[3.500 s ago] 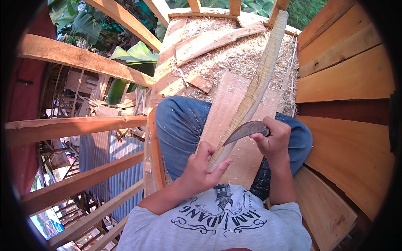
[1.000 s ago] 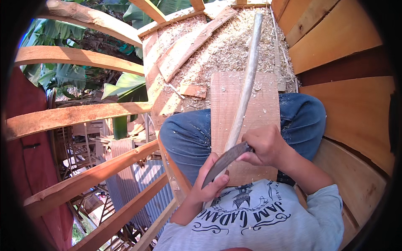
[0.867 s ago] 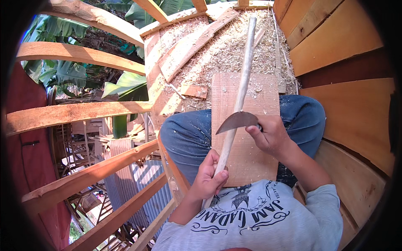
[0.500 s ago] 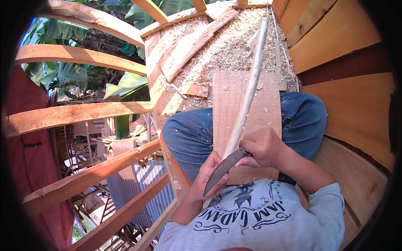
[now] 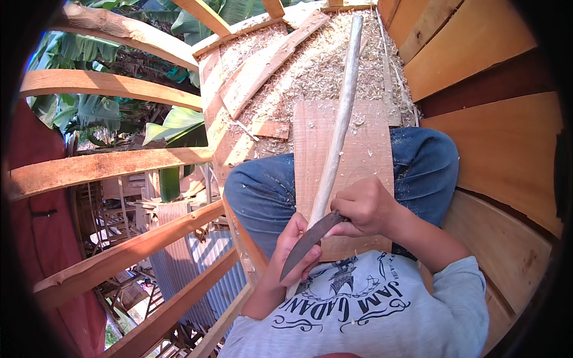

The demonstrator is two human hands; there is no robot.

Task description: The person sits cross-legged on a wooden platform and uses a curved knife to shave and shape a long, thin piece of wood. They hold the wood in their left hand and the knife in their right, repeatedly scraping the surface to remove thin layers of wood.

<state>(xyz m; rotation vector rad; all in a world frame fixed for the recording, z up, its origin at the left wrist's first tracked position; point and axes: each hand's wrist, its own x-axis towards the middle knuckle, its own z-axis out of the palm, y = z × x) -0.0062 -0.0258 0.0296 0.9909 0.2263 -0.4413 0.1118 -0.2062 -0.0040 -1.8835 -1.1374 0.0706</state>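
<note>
Stick point(image 5: 338, 136), pale and slightly bent, slants from the left hand point(image 5: 293, 247) at its near end, over the board point(image 5: 370, 143), to a far end above the shavings point(image 5: 316, 65). The left hand's fingers are curled round the stick, partly hidden behind the knife point(image 5: 307, 241). The right hand point(image 5: 367, 206), to the right of the stick, has its fingers pressed together around the knife's handle, which is mostly covered. The dark blade crosses in front of the stick and left hand, its tip toward the near left; whether its edge touches the wood, I cannot tell. The board lies across the jeans point(image 5: 262, 185), just beyond the shirt point(image 5: 370, 304). On the far left of the floor are a plank point(image 5: 274, 65) and a small block point(image 5: 270, 129). Rails point(image 5: 113, 164) stand left, a wooden wall point(image 5: 495, 149) right.
</note>
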